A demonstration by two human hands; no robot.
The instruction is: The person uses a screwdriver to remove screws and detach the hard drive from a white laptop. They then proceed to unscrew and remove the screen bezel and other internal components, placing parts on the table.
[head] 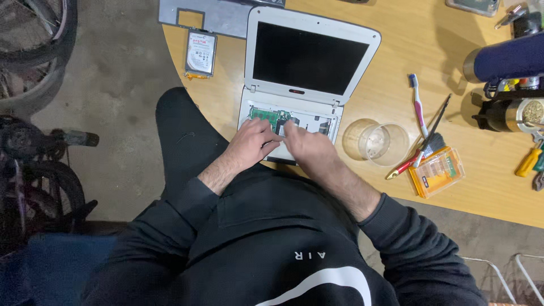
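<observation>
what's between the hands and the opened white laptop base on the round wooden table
Nothing visible. The left hand and right hand both rest directly on the small white laptop, on its opened base beside the exposed green circuit board. The clear plastic cup lies apart to the right.

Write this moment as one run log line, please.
left hand and right hand: on opened white laptop base | clear plastic cup: lying beside | table: round, wooden

Small white laptop [309,62], opened up on a wooden table

Lid raised with a dark screen toward 12 o'clock; the base lies flat toward 6 o'clock at the table edge, its cover off, with a green circuit board at 9 o'clock inside and pale metal parts at 3 o'clock.
</observation>
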